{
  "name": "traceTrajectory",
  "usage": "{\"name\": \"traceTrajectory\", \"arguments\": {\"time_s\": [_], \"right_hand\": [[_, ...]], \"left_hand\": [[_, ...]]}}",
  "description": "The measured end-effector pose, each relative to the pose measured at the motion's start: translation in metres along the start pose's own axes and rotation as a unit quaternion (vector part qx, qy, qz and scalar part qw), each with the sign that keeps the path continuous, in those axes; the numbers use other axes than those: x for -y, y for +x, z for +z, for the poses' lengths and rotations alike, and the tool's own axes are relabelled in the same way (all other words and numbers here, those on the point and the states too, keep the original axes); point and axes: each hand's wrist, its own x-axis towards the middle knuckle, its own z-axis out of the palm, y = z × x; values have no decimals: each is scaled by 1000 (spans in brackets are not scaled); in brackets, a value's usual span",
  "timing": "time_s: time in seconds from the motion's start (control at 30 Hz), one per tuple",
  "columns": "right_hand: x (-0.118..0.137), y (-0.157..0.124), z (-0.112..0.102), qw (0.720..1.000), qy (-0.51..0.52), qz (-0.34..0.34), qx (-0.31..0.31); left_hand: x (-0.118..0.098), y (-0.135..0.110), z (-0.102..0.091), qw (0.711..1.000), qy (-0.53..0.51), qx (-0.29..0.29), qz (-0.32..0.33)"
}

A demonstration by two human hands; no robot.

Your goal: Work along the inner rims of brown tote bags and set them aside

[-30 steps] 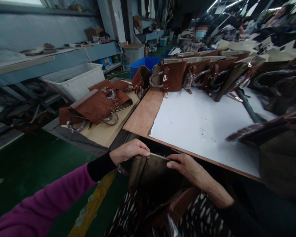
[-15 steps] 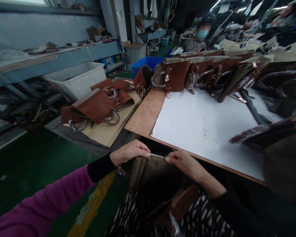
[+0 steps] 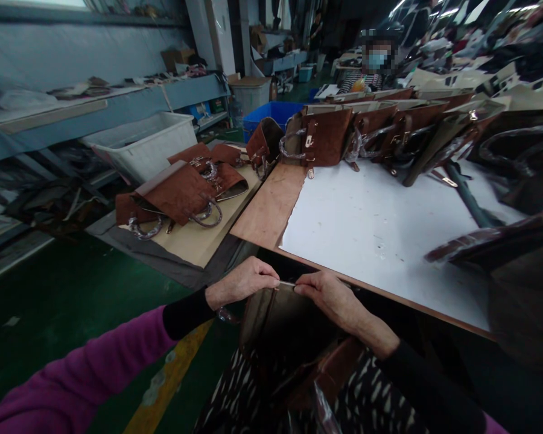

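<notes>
Open-topped brown suede-look handbag w/ dull olive lining (image 3: 294, 310) is seen, in the head view, resting on the lap, on black-and-white patterned cloth (image 3: 371, 398), just below the near edge of the white-paper-covered wooden surface (image 3: 344, 211). Its thin pale upper rim (image 3: 286, 284) is pinched at 2 pts: by the bare L hand (image 3: 247, 283) nr the corner, and by the bare R hand (image 3: 337, 301) just beside it. Fingers of both are held narrow, thumb vs. index, w/ the rim btwn; only a short bit of edge is left vis.

Handling, as judged: prob. light for its size, walls semi-stiff, easily bent but not floppy. Rim prob. firm, best gripped close to the corner. Matte nap prob. not slippery, tho easily marked by hard pressing; clear-plastic-wrapped handle (image 3: 323, 407) likely slick, so a hold there is best avoided.
</notes>
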Motion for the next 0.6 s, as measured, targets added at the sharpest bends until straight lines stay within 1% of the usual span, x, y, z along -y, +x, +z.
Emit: {"name": "traceTrajectory", "arguments": {"time_s": [0.17, 0.33, 0.4, 0.5, 0.57, 0.6], "right_hand": [[15, 8, 6, 999, -4, -33, -2], [21, 14, 12, 998, -22, -56, -13], [22, 14, 12, 998, -20, -53, -13], [23, 14, 11, 999, -17, -29, -10], [24, 13, 11, 1000, -15, -19, -12], [25, 13, 11, 1000, -15, -20, -13]], "left_hand": [[-1, -2, 4, 1000, 1, -10, 18], [3, -2, 7, 1000, -3, -21, 1], [4, -4, 6, 1000, -10, -17, -2], [5, -8, 3, 999, -34, -10, 6], [5, -11, 1, 999, -39, -23, 18], [6, -12, 1, 998, -31, -40, 23]]}}
